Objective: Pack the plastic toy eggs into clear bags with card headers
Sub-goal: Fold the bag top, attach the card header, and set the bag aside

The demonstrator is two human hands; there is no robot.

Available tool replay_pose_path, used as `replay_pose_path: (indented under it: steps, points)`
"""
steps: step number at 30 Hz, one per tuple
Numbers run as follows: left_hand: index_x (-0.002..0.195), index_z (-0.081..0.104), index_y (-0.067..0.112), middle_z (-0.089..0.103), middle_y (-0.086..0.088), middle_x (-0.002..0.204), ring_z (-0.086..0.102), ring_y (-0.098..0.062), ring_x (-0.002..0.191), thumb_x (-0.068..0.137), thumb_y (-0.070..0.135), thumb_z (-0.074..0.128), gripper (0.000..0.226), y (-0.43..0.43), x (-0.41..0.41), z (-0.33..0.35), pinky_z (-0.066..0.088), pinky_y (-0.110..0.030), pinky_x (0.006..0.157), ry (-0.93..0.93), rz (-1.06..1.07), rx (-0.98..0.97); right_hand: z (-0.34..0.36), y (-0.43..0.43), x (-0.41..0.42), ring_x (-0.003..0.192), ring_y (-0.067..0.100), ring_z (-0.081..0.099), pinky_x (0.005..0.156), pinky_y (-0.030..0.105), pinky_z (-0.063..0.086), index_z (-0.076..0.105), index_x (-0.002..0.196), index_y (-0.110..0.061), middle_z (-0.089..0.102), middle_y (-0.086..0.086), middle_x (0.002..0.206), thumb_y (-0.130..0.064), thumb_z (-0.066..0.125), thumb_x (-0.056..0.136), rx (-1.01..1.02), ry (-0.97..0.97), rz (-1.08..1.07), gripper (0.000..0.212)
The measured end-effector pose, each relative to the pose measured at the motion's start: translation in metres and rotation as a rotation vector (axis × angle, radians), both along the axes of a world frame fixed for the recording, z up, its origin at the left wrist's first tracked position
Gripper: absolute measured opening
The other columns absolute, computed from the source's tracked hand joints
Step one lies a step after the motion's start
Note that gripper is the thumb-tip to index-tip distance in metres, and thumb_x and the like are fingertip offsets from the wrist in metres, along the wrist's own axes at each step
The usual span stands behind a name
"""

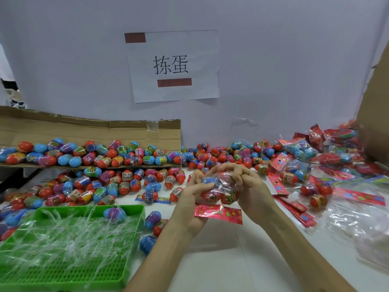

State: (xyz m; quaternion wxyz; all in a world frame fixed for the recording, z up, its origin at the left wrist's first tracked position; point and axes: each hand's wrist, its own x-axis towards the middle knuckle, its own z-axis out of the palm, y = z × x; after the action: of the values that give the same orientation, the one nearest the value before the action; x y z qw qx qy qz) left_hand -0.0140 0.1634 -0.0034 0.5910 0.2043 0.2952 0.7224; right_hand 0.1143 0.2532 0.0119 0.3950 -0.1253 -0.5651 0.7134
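- Both hands are busy just to the right of the green tray [134,209], wrapped around one clear bag [219,186] that's held a bit above the white worktop [221,260].
- The left hand [193,199] cups the bag from the tray side with its fingers curled round it. The right hand [250,186] grips the other side, fingertips pinching the plastic on top.
- Inside the bag you can see a blue egg [208,180] and a couple of red ones. Can't tell the exact count.
- The bag's red card header [219,213] sticks out under the hands, about level with the tray's back rim.
- The tray holds a mess of clear plastic strips [69,232], with one stray egg [114,213] lying on them near the back rim.
- Loose eggs [126,182] are heaped right behind the tray, and more sit on a cardboard flap [84,127] further back.
- Well to the right of the tray, past the hands, there's a pile of packed bags [301,148] with red headers, and flat empty bags [299,207] nearer the front.
- A paper sign [172,66] hangs on the wall far behind the tray.
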Motion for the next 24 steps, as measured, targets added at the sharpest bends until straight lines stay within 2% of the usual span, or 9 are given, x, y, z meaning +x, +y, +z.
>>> replay_pose_path:
  steps: [3,6,8,10,13,17,19,21,24]
  points:
    - [0.074,0.062,0.019,0.077,-0.011,0.104,0.077,-0.031,0.089,0.069,-0.010,0.071,0.031,-0.001,0.000,0.003,0.062,-0.039,0.065,-0.055,-0.024,0.036,0.003,-0.002,0.002,0.122,0.042,0.057,0.089,0.052,0.055,0.051,0.055,-0.011,0.057,0.021,0.114,0.013,0.033,0.078,-0.047,0.043,0.070,0.037]
    - [0.075,0.062,0.019,0.075,-0.013,0.118,0.076,-0.035,0.099,0.063,-0.009,0.074,0.033,-0.003,0.001,0.005,0.062,-0.043,0.071,-0.079,-0.049,0.062,0.005,-0.003,0.005,0.111,0.028,0.065,0.078,0.041,0.058,0.054,0.054,-0.013,0.064,0.013,0.105,0.007,0.036,0.075,-0.078,0.079,0.115,0.034]
    - [0.077,0.065,0.018,0.071,-0.015,0.129,0.074,-0.038,0.106,0.067,-0.011,0.070,0.031,-0.003,0.002,0.006,0.062,-0.046,0.076,-0.104,-0.073,0.088,0.005,-0.002,0.006,0.109,0.024,0.065,0.078,0.037,0.058,0.055,0.054,-0.014,0.067,0.008,0.103,0.003,0.041,0.072,-0.074,0.085,0.123,0.029]
    - [0.079,0.074,0.017,0.072,-0.017,0.127,0.074,-0.040,0.105,0.071,-0.013,0.067,0.032,-0.004,0.002,0.005,0.063,-0.047,0.075,-0.132,-0.079,0.091,0.003,0.000,0.006,0.114,0.027,0.061,0.081,0.038,0.057,0.055,0.053,-0.013,0.067,0.010,0.105,0.004,0.040,0.072,-0.070,0.089,0.113,0.030]
    - [0.081,0.084,0.016,0.076,-0.018,0.113,0.077,-0.038,0.094,0.060,-0.012,0.074,0.037,-0.004,0.002,0.006,0.063,-0.045,0.068,-0.131,-0.048,0.037,0.000,0.003,0.006,0.120,0.034,0.057,0.090,0.047,0.056,0.054,0.052,-0.012,0.066,0.016,0.109,0.001,0.037,0.072,-0.048,0.094,0.089,0.029]
    - [0.113,0.071,0.011,0.077,-0.020,0.106,0.077,-0.037,0.088,0.062,-0.010,0.075,0.055,-0.002,-0.002,0.005,0.063,-0.042,0.065,-0.123,0.015,-0.054,-0.001,0.002,0.005,0.122,0.035,0.057,0.101,0.056,0.049,0.057,0.059,-0.011,0.065,0.022,0.115,-0.011,0.042,0.074,0.018,0.079,0.055,0.022]
    - [0.120,0.063,0.010,0.077,-0.021,0.108,0.077,-0.037,0.089,0.067,-0.007,0.072,0.056,-0.003,-0.004,0.004,0.064,-0.043,0.068,-0.148,0.036,-0.052,-0.004,-0.002,0.001,0.125,0.035,0.058,0.097,0.056,0.052,0.061,0.063,-0.011,0.065,0.023,0.119,-0.013,0.054,0.081,0.071,0.040,-0.031,0.019]
    - [0.113,0.063,0.012,0.075,-0.022,0.112,0.077,-0.037,0.093,0.070,-0.007,0.070,0.047,-0.003,-0.006,0.005,0.064,-0.045,0.072,-0.184,0.038,0.000,-0.007,-0.005,-0.004,0.121,0.033,0.063,0.087,0.050,0.057,0.061,0.072,-0.011,0.067,0.018,0.122,-0.013,0.071,0.085,0.125,-0.008,-0.114,0.017]
    - [0.103,0.062,0.012,0.070,-0.025,0.126,0.075,-0.040,0.100,0.073,-0.009,0.068,0.037,-0.004,-0.007,0.007,0.063,-0.048,0.073,-0.223,0.037,0.073,-0.009,-0.007,-0.007,0.111,0.035,0.067,0.078,0.041,0.058,0.059,0.085,-0.007,0.068,0.014,0.124,-0.009,0.074,0.089,0.057,-0.008,-0.111,0.016]
